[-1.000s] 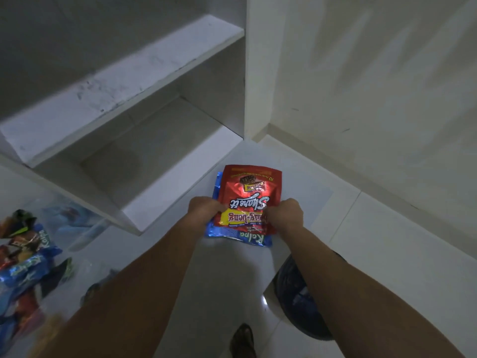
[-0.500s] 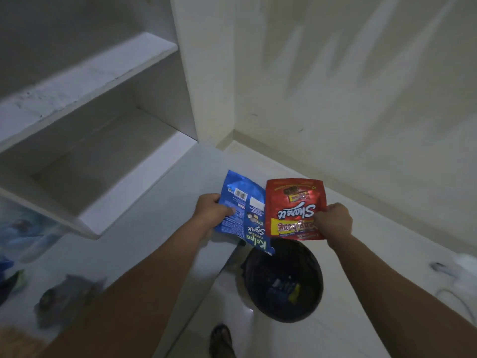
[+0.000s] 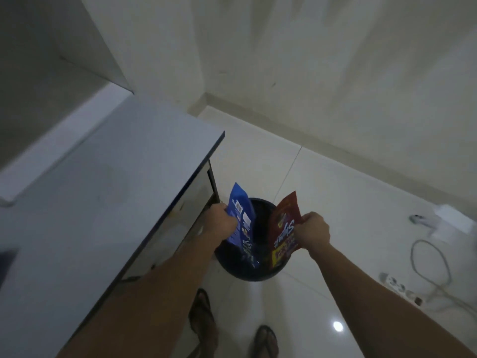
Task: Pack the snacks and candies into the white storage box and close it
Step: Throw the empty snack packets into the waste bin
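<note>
Over the dark round bin (image 3: 247,270) on the floor beside the white desk (image 3: 103,189), the left hand (image 3: 222,223) grips a blue snack packet (image 3: 241,218); the right hand (image 3: 313,231) pinches a red snack packet (image 3: 282,228), both packets hanging above the bin's mouth.

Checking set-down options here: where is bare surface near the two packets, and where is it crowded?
Bare: the desk top left of the left hand, and floor tiles between the dark bin and the wall. Crowded: the bin mouth, where the blue packet and red packet hang, and the cable and power strip at right.
</note>
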`<state>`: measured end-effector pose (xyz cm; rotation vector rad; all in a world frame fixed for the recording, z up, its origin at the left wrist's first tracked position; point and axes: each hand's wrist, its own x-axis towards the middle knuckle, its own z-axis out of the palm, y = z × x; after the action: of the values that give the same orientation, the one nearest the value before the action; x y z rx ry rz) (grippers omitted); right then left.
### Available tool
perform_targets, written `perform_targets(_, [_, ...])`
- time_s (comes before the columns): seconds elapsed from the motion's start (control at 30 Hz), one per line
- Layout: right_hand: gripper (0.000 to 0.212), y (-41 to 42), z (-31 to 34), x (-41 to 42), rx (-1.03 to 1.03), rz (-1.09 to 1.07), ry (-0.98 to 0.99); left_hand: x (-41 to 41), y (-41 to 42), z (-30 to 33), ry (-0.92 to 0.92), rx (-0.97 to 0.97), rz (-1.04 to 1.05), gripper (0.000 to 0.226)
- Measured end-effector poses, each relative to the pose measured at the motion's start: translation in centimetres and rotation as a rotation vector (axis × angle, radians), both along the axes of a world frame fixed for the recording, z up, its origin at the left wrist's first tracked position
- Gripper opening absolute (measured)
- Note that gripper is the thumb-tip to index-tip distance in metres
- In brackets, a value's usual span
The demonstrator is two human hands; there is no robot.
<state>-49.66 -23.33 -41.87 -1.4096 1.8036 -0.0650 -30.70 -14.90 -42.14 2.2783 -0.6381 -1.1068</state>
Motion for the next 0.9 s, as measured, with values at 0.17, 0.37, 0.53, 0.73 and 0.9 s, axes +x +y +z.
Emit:
perform_targets(0.17, [0.026,0.7,-5.5,0.2,0.054,0.032,-0.021,-1.7,0.0,-5.3,-0.017,0.046,-0.003,0.008])
perform_targets(0.37, [0.038,1.3,-7.9,0.8,0.061,0.062,-0.019,-1.5,0.2,-6.7,-0.038,0.097,-0.065,0.019])
perform_targets(0.53, [0.036,1.5,-4.3,1.5,0.080,0.117,-0.038,0.1,1.2,-2.9,-0.053,0.088,-0.089,0.025])
perform_targets(0.73, [0.027,0.7,2.4,4.2,0.008,0.191,-0.188,2.0,2.6,5.2,-0.069,0.046,-0.049,0.025])
perform_targets(0.9, [0.029,2.1,10.8,8.3,-0.034,0.359,-0.312,4.5,6.2,12.2,-0.077,-0.029,0.017,0.018])
